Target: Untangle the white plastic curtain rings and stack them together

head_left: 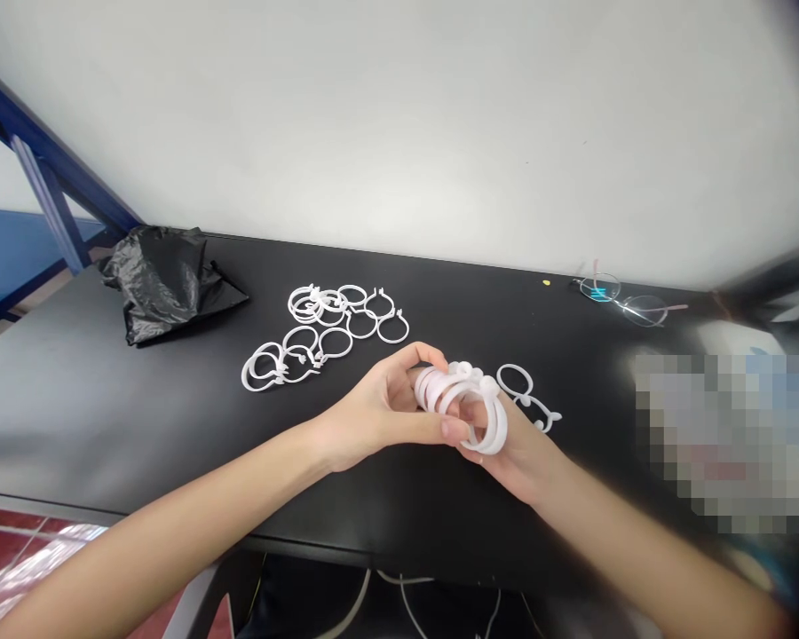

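Observation:
A row of white plastic rings (496,426), each with a small rounded tab, is held side by side above the black table (386,497). My left hand (399,399) is closed around their left end, thumb below and bent fingers above. Behind and to the right of the rings is my right hand (523,457); its fingers are mostly hidden by them, though it appears to support the row. More thin white rings (336,342) with open, tabbed ends lie in a loose cluster left of my hands. A few tabbed rings (514,380) rest just beyond my right wrist.
A crumpled black plastic bag (166,284) sits at the table's back left. Eyeglasses (643,311) and a small yellow bit (546,282) lie near the wall (386,133). A pixelated patch covers the right side. Blue metal framing (53,151) stands at the left.

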`<state>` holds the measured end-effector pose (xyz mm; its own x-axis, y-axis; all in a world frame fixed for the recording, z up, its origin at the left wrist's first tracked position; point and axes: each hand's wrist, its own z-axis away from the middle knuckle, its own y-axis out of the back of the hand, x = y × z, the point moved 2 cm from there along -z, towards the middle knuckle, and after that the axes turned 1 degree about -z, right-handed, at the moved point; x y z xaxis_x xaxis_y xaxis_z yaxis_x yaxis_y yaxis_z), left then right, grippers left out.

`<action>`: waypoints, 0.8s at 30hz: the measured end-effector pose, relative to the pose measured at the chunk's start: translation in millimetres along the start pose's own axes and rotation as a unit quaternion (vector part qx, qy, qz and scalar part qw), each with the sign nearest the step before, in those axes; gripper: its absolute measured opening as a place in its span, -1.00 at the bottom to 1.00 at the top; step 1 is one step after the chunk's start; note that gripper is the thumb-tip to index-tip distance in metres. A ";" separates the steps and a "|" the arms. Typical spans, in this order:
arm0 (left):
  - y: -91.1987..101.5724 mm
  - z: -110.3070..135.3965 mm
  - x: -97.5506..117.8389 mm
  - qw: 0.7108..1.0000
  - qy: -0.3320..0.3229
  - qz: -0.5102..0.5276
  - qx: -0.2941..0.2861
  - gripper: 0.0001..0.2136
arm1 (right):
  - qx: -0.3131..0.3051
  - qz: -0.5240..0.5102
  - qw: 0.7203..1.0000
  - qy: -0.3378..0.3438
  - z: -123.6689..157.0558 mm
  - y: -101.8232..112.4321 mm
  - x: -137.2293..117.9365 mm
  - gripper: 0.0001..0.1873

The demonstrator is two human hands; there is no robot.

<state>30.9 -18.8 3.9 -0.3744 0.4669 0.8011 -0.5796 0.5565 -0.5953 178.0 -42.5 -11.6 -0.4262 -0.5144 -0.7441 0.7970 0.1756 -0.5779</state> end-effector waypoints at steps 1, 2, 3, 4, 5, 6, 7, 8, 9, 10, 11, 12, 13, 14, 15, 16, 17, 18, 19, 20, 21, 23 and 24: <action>-1.0 0.1 -0.3 1.000 -0.007 -0.010 0.000 -0.61 | 0.013 0.004 1.000 0.004 -0.5 1.2 -0.2 -0.78; -2.0 0.3 -0.5 1.000 -0.012 -0.021 0.000 -0.59 | 0.022 0.008 1.000 0.008 -0.8 2.3 -0.5 -0.77; -2.7 0.3 -0.8 0.999 -0.014 -0.034 0.003 -0.57 | 0.030 0.014 0.999 0.008 -1.1 3.3 -0.8 -0.77; -3.1 0.3 -0.8 0.999 -0.016 -0.051 0.007 -0.56 | 0.038 0.021 0.999 0.008 -1.3 4.2 -1.4 -0.77; -3.1 0.3 -0.4 0.997 -0.022 -0.074 0.015 -0.55 | 0.048 0.028 0.998 0.009 -1.4 5.0 -2.1 -0.76; -2.6 0.3 0.3 0.994 -0.033 -0.103 0.025 -0.53 | 0.059 0.035 0.998 0.013 -1.4 5.8 -3.0 -0.74; -1.9 0.5 1.2 0.989 -0.047 -0.138 0.038 -0.51 | 0.070 0.042 0.996 0.020 -1.4 6.3 -3.9 -0.71; -1.1 0.9 2.2 0.981 -0.061 -0.177 0.051 -0.49 | 0.079 0.050 0.995 0.028 -1.3 6.6 -4.8 -0.68; -0.7 1.7 2.8 0.972 -0.072 -0.216 0.063 -0.46 | 0.088 0.058 0.994 0.038 -1.1 6.7 -5.3 -0.65; -0.6 2.7 2.9 0.961 -0.079 -0.254 0.073 -0.43 | 0.098 0.065 0.992 0.048 -0.9 6.7 -5.6 -0.63; -1.1 4.0 2.3 0.951 -0.081 -0.288 0.079 -0.39 | 0.109 0.072 0.990 0.058 -0.8 6.6 -5.3 -0.62; -2.2 5.5 1.1 0.940 -0.084 -0.321 0.084 -0.35 | 0.121 0.078 0.987 0.067 -0.7 6.7 -4.6 -0.62; -3.7 7.0 -0.6 0.926 -0.095 -0.356 0.088 -0.29 | 0.135 0.083 0.984 0.076 -0.8 7.0 -3.6 -0.62; -5.5 8.5 -2.6 0.907 -0.112 -0.395 0.092 -0.22 | 0.150 0.088 0.981 0.085 -1.1 7.6 -2.2 -0.62; -7.2 9.8 -5.0 0.885 -0.131 -0.437 0.096 -0.15 | 0.165 0.092 0.977 0.095 -1.4 8.5 -0.8 -0.62; -8.8 10.8 -7.6 0.858 -0.151 -0.481 0.099 -0.11 | 0.179 0.097 0.973 0.106 -1.8 9.5 0.4 -0.62; -9.9 11.4 -10.2 0.829 -0.170 -0.523 0.100 -0.12 | 0.190 0.102 0.969 0.117 -2.2 10.6 1.4 -0.64; -10.3 11.6 -12.5 0.800 -0.186 -0.562 0.102 -0.17 | 0.200 0.106 0.965 0.130 -2.4 11.6 2.0 -0.66; -10.0 11.5 -14.0 0.773 -0.200 -0.592 0.106 -0.27 | 0.207 0.111 0.962 0.141 -2.5 12.3 2.2 -0.68; -8.9 11.3 -14.3 0.750 -0.220 -0.613 0.119 -0.38 | 0.211 0.117 0.959 0.150 -2.3 12.7 1.9 -0.71; -7.3 11.2 -13.4 0.728 -0.244 -0.625 0.138 -0.49 | 0.213 0.124 0.956 0.157 -2.1 12.8 1.3 -0.73; -3.5 11.0 -9.2 0.699 -0.293 -0.627 0.179 -0.69 | 0.210 0.139 0.953 0.166 -1.1 12.6 -0.6 -0.76; -1.6 10.8 -6.7 0.692 -0.308 -0.623 0.193 -0.78 | 0.206 0.146 0.953 0.171 -0.5 12.3 -1.6 -0.76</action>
<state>26.5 -30.2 0.2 0.4219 -0.6588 0.6228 -0.8362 -0.0174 0.5481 188.3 -39.1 -17.7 -0.2190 -0.1791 -0.9591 0.9732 -0.1106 -0.2016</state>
